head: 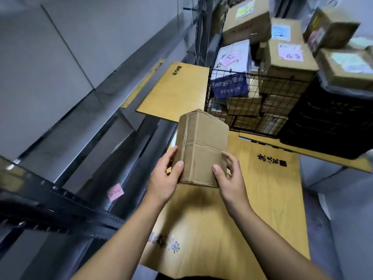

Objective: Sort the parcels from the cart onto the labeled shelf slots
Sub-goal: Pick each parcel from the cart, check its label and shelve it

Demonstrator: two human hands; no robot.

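A plain cardboard box (201,148) is held in the air between the two hands, with its long side pointing away from the person. Both hands grasp it at its near end. The left hand (165,178) has the thumb on the front face close to the left edge and the fingers behind the left side. The right hand (230,178) has the thumb on the same face and the fingers curled round the right side.

Under the box lie light wooden boards (262,199) with black printed characters. Behind it, to the right, stands a wire cart (248,116) filled with parcels (286,63), many of them with pink, blue or yellow notes. A black crate (327,122) stands just beside the cart. On the left runs a metal shelf (66,126), and a pink note (115,191) is stuck on it. Nothing stands between the box and the shelf.
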